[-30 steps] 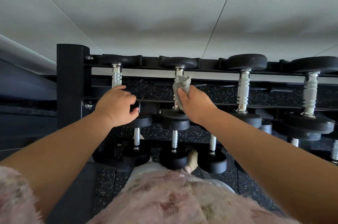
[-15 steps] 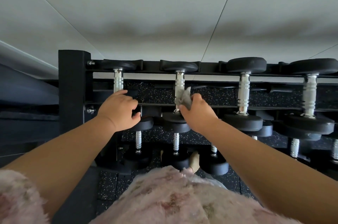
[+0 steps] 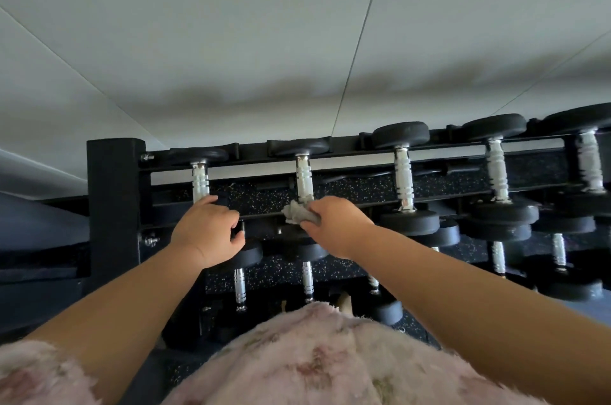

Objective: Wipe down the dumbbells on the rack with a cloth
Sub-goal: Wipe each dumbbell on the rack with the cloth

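Note:
A black rack (image 3: 114,193) holds rows of dumbbells with black heads and ribbed silver handles. My right hand (image 3: 334,226) grips a bunched grey cloth (image 3: 297,213) at the near end of the second top-row dumbbell (image 3: 305,178), over its near head. My left hand (image 3: 206,232) curls round the near head of the leftmost top-row dumbbell (image 3: 200,178); that head is mostly hidden under the hand.
More top-row dumbbells (image 3: 404,179) run off to the right, growing larger. A lower tier of dumbbells (image 3: 240,284) sits beneath my arms. A pale wall (image 3: 297,40) rises behind the rack. A fuzzy pink garment (image 3: 314,361) fills the bottom of the view.
My right hand with the cloth has slid down the second dumbbell's handle toward its near head. The left hand has kept its hold. The view has tilted slightly.

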`<action>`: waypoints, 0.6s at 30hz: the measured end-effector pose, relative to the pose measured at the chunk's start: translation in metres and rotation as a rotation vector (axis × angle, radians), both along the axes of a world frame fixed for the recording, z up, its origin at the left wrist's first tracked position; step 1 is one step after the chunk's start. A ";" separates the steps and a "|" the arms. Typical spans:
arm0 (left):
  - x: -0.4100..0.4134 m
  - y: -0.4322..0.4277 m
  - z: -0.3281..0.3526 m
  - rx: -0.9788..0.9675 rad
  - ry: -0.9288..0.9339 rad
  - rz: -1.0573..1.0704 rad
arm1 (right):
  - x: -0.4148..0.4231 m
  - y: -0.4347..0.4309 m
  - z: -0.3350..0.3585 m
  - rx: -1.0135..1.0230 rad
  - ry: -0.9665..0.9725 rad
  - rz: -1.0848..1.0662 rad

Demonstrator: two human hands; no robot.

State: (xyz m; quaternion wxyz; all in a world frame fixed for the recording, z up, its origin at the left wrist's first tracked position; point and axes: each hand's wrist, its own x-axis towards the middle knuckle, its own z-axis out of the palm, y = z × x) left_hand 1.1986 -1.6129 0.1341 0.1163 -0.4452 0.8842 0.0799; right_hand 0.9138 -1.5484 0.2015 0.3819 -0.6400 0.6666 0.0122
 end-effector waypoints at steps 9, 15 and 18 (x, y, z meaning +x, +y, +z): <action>0.000 0.002 0.006 0.016 0.075 0.099 | -0.045 0.026 0.024 0.000 -0.236 -0.528; -0.069 0.025 0.033 0.123 0.402 0.478 | -0.135 0.030 0.014 -0.240 0.055 -0.730; -0.130 0.034 0.029 0.187 0.500 0.593 | -0.155 0.020 -0.001 -0.168 0.158 -0.646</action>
